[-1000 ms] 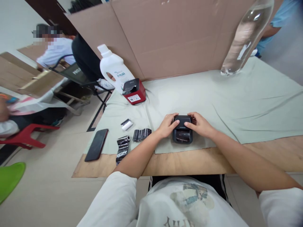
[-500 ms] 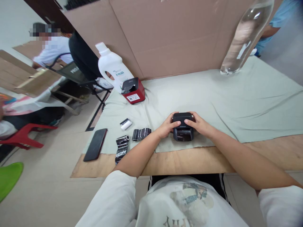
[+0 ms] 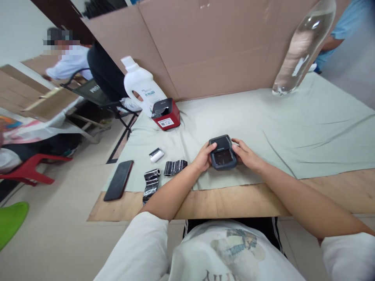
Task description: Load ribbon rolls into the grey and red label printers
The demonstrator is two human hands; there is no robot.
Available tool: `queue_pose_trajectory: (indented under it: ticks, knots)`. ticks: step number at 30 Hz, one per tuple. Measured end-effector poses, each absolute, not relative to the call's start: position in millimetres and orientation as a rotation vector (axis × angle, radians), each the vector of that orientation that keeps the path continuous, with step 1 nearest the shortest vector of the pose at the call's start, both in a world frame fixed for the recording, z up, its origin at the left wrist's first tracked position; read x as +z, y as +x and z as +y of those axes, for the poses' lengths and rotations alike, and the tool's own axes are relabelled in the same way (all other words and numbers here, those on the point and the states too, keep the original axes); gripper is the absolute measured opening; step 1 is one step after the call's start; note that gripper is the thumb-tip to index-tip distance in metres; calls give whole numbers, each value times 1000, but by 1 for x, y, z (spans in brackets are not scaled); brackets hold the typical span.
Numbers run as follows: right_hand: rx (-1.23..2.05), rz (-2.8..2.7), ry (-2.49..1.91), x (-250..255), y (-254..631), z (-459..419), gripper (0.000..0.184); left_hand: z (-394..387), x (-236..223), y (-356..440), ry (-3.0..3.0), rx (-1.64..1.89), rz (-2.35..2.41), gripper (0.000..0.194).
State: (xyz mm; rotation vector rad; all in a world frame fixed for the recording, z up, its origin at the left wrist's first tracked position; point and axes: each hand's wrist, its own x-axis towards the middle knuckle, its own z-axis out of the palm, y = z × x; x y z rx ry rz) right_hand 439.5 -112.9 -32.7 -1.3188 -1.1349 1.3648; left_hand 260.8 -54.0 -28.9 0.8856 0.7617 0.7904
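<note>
A small black label printer (image 3: 224,152) with a rounded body and a dark window on its front part is tilted a little to the left. Its left side lies in my left hand (image 3: 204,157), the thumb resting on top near the left edge. My right hand (image 3: 246,153) is at the opposite side, thumb against the right edge and fingers partly behind it. Left of my left forearm lie a curled black film strip (image 3: 175,167), an unrolled black film roll (image 3: 151,183) and a small white roll with black markings (image 3: 156,155).
A dark phone (image 3: 118,180) lies at the table's left edge. Behind stand a red and black box-shaped device (image 3: 166,114) and a white jug (image 3: 145,88). A clear bottle (image 3: 301,50) stands back right before a cardboard panel (image 3: 216,50). Another person (image 3: 70,62) sits far left.
The printer has turned and tilted to the left. My right thumb has slid off its top to the right edge, and my left hand has shifted slightly with it.
</note>
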Motion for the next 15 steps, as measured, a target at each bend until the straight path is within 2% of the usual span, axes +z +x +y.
queue_pose_trajectory:
  ticks: [4, 11, 15]
  knots:
    - [1523, -1129, -1234, -34, 438, -114, 64, -47, -32, 262, 794, 862, 810, 52]
    - [1550, -804, -1186, -28, 451, -96, 36, -53, -36, 264, 960, 812, 956, 55]
    - [1286, -648, -1342, -23, 505, -55, 25, -57, -38, 267, 1147, 695, 1038, 33]
